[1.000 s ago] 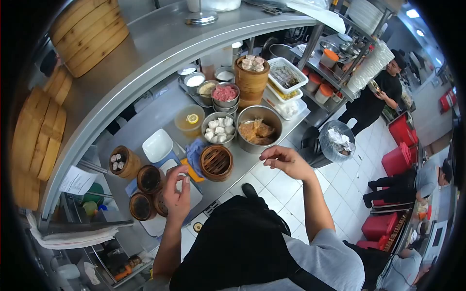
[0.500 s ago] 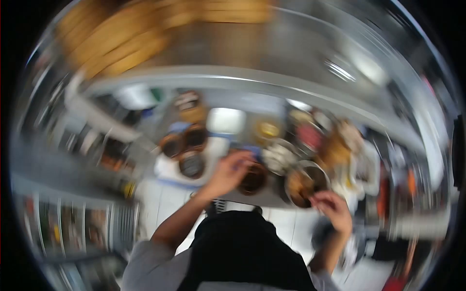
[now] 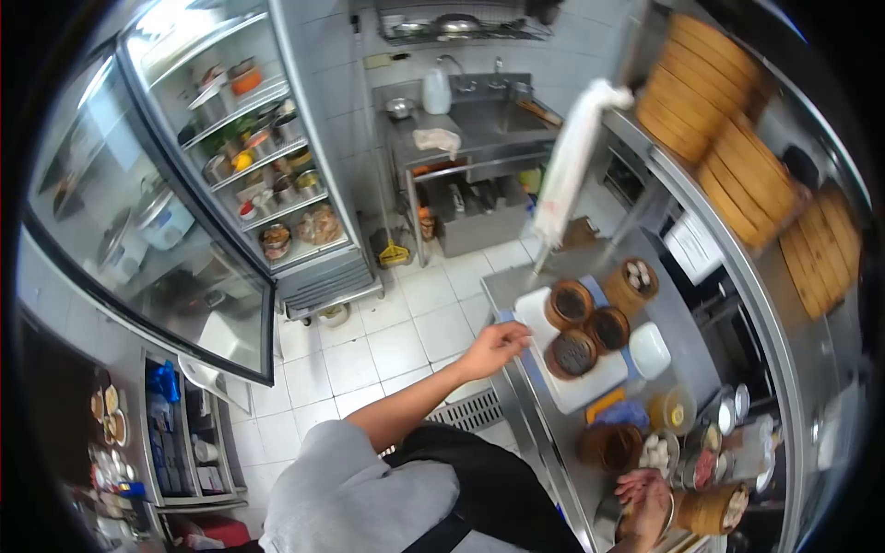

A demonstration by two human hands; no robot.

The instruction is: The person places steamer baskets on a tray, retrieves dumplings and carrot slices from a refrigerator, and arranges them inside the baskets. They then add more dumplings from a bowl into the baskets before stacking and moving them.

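Note:
My left hand (image 3: pixel 496 350) is in the air beside the white cutting board (image 3: pixel 590 392), at its left edge. Its fingers are loosely bent, with a small gap at the thumb and nothing visible in them. On the board stand small round steamer baskets with dark insides, one of them here (image 3: pixel 572 353). My right hand (image 3: pixel 643 502) is over a metal bowl (image 3: pixel 607 518) at the lower right. Its fingers are bent and slightly apart, and I see nothing in them. The hand hides most of the bowl. Nearby are a bowl of white pieces (image 3: pixel 658 452) and a brown basket (image 3: pixel 610 447).
A glass fridge door (image 3: pixel 157 212) stands swung out at left, beside stocked shelves (image 3: pixel 267 175). A sink (image 3: pixel 498 115) is at the back. Stacked bamboo steamers (image 3: pixel 696 88) sit on a shelf at right. A white cloth (image 3: pixel 572 166) hangs near the counter's far corner.
The view has turned left toward the fridge and sharpened. My left hand has moved from over the brown basket to beside the board; my right hand stays by the metal bowl.

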